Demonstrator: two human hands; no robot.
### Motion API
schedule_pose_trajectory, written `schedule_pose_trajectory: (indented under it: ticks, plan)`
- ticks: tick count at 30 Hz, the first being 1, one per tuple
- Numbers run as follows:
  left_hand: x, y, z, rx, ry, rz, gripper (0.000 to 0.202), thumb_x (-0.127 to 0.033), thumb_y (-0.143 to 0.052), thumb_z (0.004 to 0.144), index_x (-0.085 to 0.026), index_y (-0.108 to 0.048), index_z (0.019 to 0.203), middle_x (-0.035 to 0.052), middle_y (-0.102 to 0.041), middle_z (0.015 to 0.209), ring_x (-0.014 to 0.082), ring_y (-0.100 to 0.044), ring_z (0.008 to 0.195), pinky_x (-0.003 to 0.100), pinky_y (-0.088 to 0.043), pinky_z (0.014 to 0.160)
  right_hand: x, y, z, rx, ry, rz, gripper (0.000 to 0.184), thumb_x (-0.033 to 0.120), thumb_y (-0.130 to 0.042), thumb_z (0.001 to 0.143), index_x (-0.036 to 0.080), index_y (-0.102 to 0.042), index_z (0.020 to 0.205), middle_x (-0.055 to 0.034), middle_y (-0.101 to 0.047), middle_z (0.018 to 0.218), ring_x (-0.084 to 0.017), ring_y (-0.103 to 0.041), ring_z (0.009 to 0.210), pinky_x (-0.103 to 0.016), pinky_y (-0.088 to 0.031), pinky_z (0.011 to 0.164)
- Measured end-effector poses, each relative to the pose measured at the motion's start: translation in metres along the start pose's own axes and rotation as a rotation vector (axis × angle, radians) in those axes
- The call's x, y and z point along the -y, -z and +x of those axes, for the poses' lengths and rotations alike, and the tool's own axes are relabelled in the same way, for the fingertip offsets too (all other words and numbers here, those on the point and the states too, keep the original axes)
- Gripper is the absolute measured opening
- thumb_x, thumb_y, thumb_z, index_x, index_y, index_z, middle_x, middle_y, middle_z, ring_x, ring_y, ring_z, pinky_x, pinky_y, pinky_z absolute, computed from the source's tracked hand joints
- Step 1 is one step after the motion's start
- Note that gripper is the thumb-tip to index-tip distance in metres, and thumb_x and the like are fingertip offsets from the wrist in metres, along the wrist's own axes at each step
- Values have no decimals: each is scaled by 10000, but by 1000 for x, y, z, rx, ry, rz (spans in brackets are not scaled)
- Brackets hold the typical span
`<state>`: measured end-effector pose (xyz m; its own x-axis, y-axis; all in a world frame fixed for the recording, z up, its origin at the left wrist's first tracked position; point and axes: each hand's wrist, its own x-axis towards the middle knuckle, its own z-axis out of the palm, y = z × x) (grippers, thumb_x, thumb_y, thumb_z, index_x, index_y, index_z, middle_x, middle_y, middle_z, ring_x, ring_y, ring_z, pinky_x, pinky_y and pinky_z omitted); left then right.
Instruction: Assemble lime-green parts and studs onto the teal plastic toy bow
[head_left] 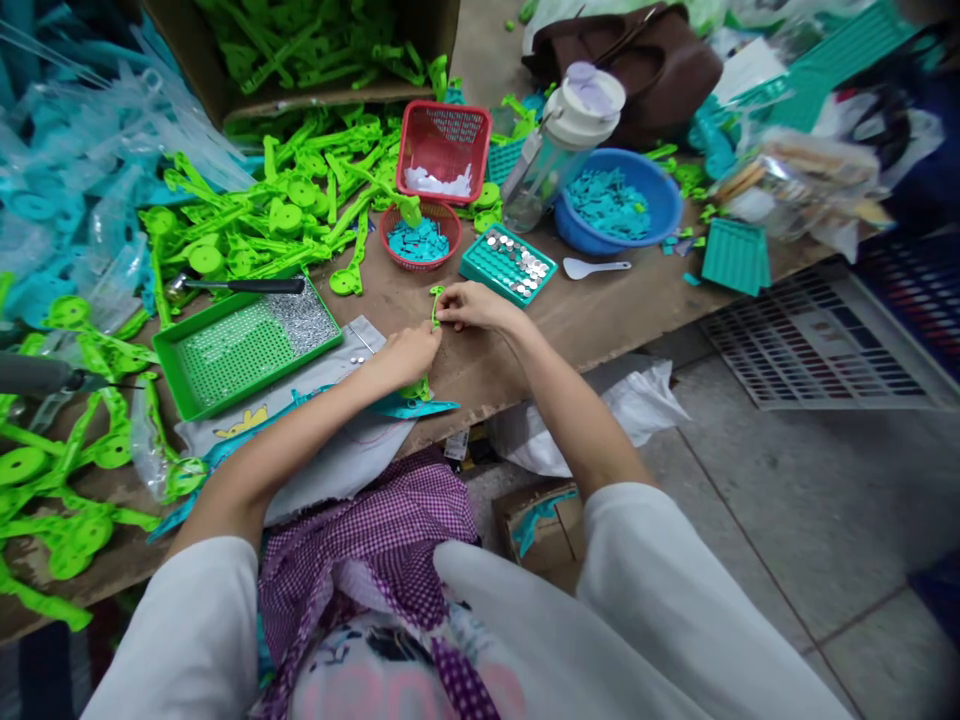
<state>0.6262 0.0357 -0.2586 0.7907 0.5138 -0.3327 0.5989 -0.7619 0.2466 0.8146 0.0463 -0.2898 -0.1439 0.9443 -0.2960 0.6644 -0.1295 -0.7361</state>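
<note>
Both of my hands meet over the workbench at a bright green plastic part (418,388), long and slim. My left hand (412,352) is closed around its middle, and its ends show beyond the hand. At the upper end, my right hand (474,305) has its fingertips pinched beside the part; whatever small thing they hold is hidden. Just past my right hand sits a teal tray (491,272) bearing several silvery discs. A red round basket (421,264) of small blue pieces stands beyond it. Under my left forearm lies a blue plastic strip (442,408).
A green perforated tray (217,365) of small metal pieces has a hammer (247,286) across its rim. Green parts (292,200) pile up behind. A red basket (444,125), a bottle (559,135), a blue bowl (664,215) and a white spoon (596,268) stand along the bench.
</note>
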Motion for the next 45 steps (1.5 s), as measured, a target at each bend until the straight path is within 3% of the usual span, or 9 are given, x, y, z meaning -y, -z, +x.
schedule_pose_trajectory:
  ticks: [4,8,13,19,22,27,32,38,45]
  plan:
    - [16,-10,-6,-99,-40,-175,336,-173,-405,958,-167,-619,1217,138,-672,1132,243,-644,1028,341,-455,886,5,-2,-4,-53,-44,-130,113,282,-647,832,188,-684,884,32,-659,728,-68,-612,567,-196,-397,603]
    - [27,-14,-12,-243,96,-417,194,-210,-532,903,-157,-713,953,91,-738,920,222,-676,898,315,-462,836,8,-3,-8,-59,-59,-161,130,301,-636,838,200,-678,907,30,-667,767,-71,-612,585,-201,-376,602]
    - [37,-13,-4,-151,188,-768,26,-151,-634,807,-158,-655,794,28,-706,740,158,-661,714,287,-493,757,11,-3,-10,-63,-63,-176,131,298,-617,850,202,-670,923,28,-664,771,-84,-617,599,-216,-362,600]
    - [22,-8,4,-163,550,-1496,164,-65,-588,819,-180,-475,850,-32,-614,676,79,-610,577,252,-539,667,12,-4,-10,-67,-77,-190,124,297,-616,850,206,-668,916,25,-667,779,-85,-607,611,-217,-350,599]
    - [22,1,-1,-141,598,-1624,122,-83,-560,841,-176,-491,800,-60,-505,590,34,-482,453,160,-438,492,10,-4,-10,-73,-67,-188,122,301,-617,849,210,-667,911,24,-668,784,-86,-605,626,-215,-342,594]
    - [37,8,-13,40,522,-1482,43,-139,-597,845,-157,-626,820,-18,-560,638,4,-231,369,198,-130,378,8,-4,-9,-72,-47,-182,122,300,-614,849,205,-663,907,27,-656,777,-84,-603,622,-218,-345,597]
    - [46,1,-18,-19,532,-1257,336,-443,-550,910,-166,-714,813,-2,-558,610,43,-278,380,243,-182,424,9,-5,-9,-74,-54,-187,116,290,-616,847,203,-664,906,23,-652,760,-87,-597,631,-216,-336,592]
    - [47,-5,-18,-195,398,-1016,95,-248,-686,782,-175,-736,751,-4,-666,649,104,-523,587,236,-358,568,8,-5,-8,-72,-58,-188,113,288,-612,846,209,-662,908,25,-657,755,-92,-596,638,-221,-333,593]
    - [51,-6,-15,-145,287,-872,106,-187,-666,750,-170,-760,797,-30,-618,559,97,-475,529,232,-317,541,7,-6,-8,-79,-55,-181,128,295,-606,841,211,-668,915,26,-665,762,-98,-597,638,-237,-345,618]
